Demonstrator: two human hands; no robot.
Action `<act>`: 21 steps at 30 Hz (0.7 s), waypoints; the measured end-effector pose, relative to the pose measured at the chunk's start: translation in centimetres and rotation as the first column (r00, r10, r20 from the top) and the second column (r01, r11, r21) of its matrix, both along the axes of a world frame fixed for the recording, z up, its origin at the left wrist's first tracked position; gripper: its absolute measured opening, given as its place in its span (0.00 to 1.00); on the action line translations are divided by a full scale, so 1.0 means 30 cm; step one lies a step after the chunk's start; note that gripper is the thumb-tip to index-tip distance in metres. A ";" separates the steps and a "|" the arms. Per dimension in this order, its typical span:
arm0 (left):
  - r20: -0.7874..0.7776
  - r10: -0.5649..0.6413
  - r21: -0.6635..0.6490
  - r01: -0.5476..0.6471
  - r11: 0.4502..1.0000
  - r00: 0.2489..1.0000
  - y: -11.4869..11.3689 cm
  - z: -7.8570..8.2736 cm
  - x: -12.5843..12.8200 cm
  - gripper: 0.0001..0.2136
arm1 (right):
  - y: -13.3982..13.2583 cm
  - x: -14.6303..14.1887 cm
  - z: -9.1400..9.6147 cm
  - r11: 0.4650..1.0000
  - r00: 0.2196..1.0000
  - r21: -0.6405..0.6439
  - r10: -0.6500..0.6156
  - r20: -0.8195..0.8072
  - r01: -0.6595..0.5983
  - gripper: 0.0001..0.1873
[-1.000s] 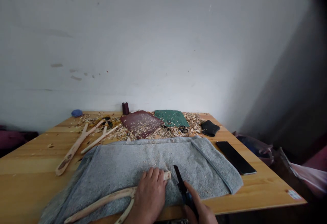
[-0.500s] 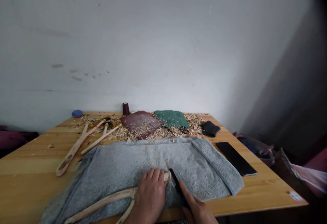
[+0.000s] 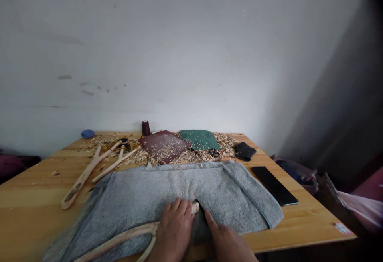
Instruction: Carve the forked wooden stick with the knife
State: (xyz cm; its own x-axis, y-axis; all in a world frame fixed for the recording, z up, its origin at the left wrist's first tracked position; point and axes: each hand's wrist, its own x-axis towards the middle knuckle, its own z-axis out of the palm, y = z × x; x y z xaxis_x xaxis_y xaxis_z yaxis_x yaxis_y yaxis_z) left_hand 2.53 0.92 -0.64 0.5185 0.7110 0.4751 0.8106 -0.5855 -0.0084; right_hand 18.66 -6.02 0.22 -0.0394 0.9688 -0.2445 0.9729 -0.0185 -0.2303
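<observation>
The person's left hand (image 3: 175,230) was clenched around a forked pale wooden branch (image 3: 125,234), whose two arms ran off toward the near left while its single end protruded just past the fingers at the far side. The branch lay on a folded grey terry towel (image 3: 149,190), which was dusted with fine wood particles and spread across the near part of a knotty pine table (image 3: 30,190). The right hand (image 3: 227,242) was just to the right of the left hand, its fingers extended toward the branch end. A dark narrow object (image 3: 200,210) showed between the two hands, mostly hidden; it could not be determined whether the right hand was grasping it. Toward the far left lay two further forked pale wooden pieces (image 3: 79,178). Along the far edge were pale wood shavings (image 3: 215,144), a maroon sheet (image 3: 164,146), a green sheet (image 3: 199,139), an upright dark maroon thread spool (image 3: 145,128) and a small blue rounded object (image 3: 87,133). To the right were a black pouch (image 3: 245,150) and a flat black rectangular slab (image 3: 274,185).
</observation>
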 end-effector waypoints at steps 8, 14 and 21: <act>0.015 0.003 0.035 -0.004 0.999 1.000 0.002 -0.013 -0.001 0.05 | 0.010 0.011 0.005 0.999 0.993 0.029 -0.016 -0.114 0.019 0.41; -0.002 0.027 -0.048 -0.027 0.999 1.000 -0.014 0.004 -0.001 0.05 | -0.032 0.077 -0.097 0.978 0.905 0.199 0.031 -0.425 0.060 0.38; -0.019 0.032 -0.077 -0.033 0.997 0.999 -0.013 0.010 -0.001 0.07 | -0.038 0.077 -0.091 0.976 0.876 0.212 0.059 -0.478 0.049 0.38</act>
State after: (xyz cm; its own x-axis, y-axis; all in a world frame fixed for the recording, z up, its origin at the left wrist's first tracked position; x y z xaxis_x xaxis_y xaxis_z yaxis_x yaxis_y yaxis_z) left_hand 2.49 0.51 -0.33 0.5026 0.7616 0.4090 0.8293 -0.5584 0.0207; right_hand 20.97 -7.15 -2.52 -0.1040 0.9945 0.0153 0.7414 0.0878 -0.6653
